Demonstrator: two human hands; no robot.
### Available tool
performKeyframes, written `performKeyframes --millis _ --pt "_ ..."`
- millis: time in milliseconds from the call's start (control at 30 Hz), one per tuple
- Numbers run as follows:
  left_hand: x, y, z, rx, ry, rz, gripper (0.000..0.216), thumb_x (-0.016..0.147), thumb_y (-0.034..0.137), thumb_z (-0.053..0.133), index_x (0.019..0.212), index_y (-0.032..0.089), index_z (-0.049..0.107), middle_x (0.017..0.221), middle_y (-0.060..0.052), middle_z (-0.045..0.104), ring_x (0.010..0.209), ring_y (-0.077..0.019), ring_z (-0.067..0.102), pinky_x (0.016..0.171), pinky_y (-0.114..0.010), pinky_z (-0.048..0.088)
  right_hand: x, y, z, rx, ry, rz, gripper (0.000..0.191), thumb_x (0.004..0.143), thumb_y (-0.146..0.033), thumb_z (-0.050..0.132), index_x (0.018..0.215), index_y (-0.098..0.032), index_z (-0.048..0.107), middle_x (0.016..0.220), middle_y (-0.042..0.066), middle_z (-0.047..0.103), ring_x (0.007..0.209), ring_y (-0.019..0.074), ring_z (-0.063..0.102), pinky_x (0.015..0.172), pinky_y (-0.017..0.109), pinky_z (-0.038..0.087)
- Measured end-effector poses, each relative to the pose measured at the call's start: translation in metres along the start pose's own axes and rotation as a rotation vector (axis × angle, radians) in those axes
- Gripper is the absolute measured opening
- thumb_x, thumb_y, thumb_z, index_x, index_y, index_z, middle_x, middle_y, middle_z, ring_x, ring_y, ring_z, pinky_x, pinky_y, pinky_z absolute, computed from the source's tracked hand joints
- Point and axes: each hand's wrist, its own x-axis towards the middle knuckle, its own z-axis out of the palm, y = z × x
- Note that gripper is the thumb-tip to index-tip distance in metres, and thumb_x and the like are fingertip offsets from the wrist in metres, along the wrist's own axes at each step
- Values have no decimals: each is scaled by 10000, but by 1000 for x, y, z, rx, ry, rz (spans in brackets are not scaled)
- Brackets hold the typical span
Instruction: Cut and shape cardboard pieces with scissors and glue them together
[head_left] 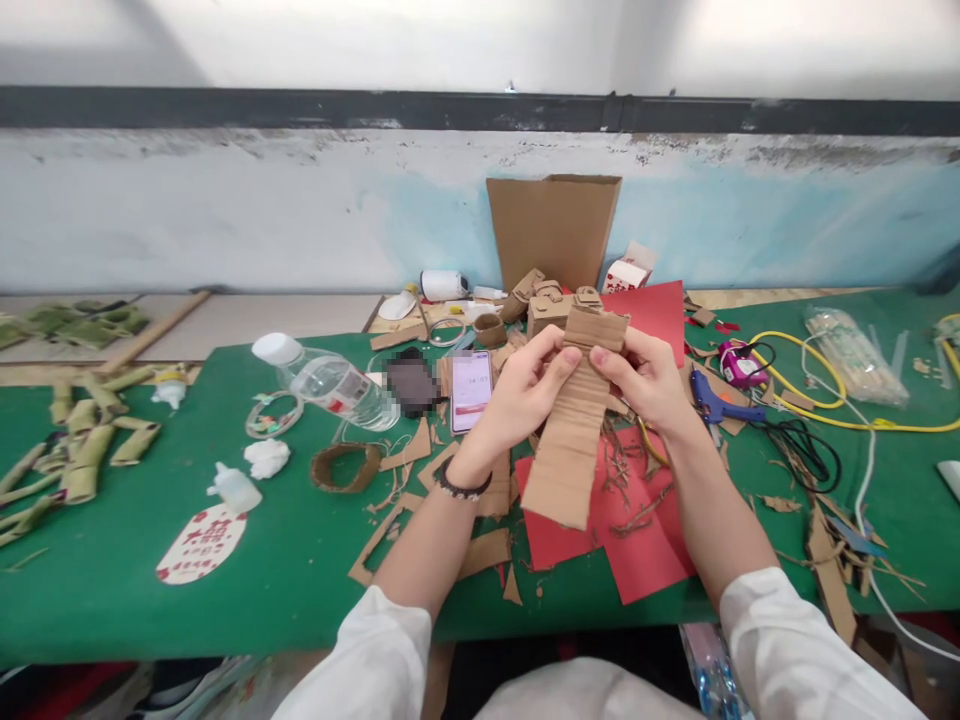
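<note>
A long strip of brown cardboard (571,440), creased crosswise along its length, is held up above the table between both hands. My left hand (531,390) pinches its left edge near the far end, thumb on top. On the opposite edge my right hand (645,375) grips it the same way, its fingers curled behind and partly hidden. The strip slants down toward me over red paper (649,565) strewn with thin brown scraps. Just left of my left hand lies a phone (470,385) with its screen lit. Behind the hands sits a small cardboard construction (547,312).
A clear plastic bottle (337,385) lies at left, near a cardboard ring (345,468). At right are a blue glue gun (724,400), a yellow cable (832,385) and a bag of sticks (855,355). A cardboard sheet (555,230) leans on the wall. Dry stalk pieces (90,450) lie far left.
</note>
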Motion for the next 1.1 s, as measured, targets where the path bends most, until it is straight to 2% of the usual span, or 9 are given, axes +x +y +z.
performKeyframes --millis 133,333,433,533,600,700,833,1000,1100 --pt "3 0 -8 51 14 44 404 1102 608 624 1007 216 637 907 -15 662 779 -149 605 659 -245 509 4 -4 -1 42 -102 33 480 1031 -610 748 1288 -211 820 1163 74 824 1043 253 767 852 339 651" --pt "-2 3 -5 109 72 66 463 1090 586 656 836 215 547 765 15 495 680 -135 462 581 -268 387 -1 -5 -1 17 -49 23 420 1050 -593 729 1209 -216 822 920 27 727 747 160 617 651 278 527" --pt "-1 -2 0 74 67 56 439 1088 628 637 933 216 631 839 -10 593 748 -157 546 636 -276 463 -2 -1 1 5 20 -19 383 1049 -581 730 1095 -213 824 848 12 672 714 153 559 635 283 478" --pt "2 -5 0 20 27 40 444 1070 667 644 1051 224 656 906 -22 655 772 -165 607 641 -271 501 0 1 2 16 17 -14 398 1035 -596 736 1113 -213 810 907 23 695 772 172 585 683 299 490" --pt "4 -5 -3 22 40 58 429 1072 652 652 1026 225 641 884 -11 642 741 -150 590 624 -258 484 2 -1 2 26 -36 28 414 1023 -615 740 1089 -208 784 909 23 681 779 174 581 687 302 486" --pt "4 -2 -6 85 91 116 409 1091 604 649 952 220 624 847 -1 614 728 -140 554 638 -260 464 3 -7 2 -3 -69 81 428 1008 -616 760 896 -215 662 778 -20 539 693 141 474 617 282 397" --pt "2 -3 -5 138 132 111 425 1092 598 651 904 219 611 803 9 567 713 -142 513 632 -275 425 2 -10 2 -39 -42 25 457 1045 -593 712 823 -231 545 733 -44 430 658 126 378 595 288 316" --pt "4 -6 -6 80 50 52 384 1088 621 643 1097 239 687 896 -13 668 739 -152 592 648 -276 471 2 -6 2 -129 21 -16 539 1044 -603 697 736 -237 450 681 -54 356 632 121 310 581 301 252" --pt "5 -4 -9 107 93 70 351 1095 586 653 1092 238 700 930 -17 699 772 -153 631 696 -280 509 3 -7 2 -135 -18 31 547 1034 -642 697 755 -238 457 692 -53 370 640 121 334 580 295 270"
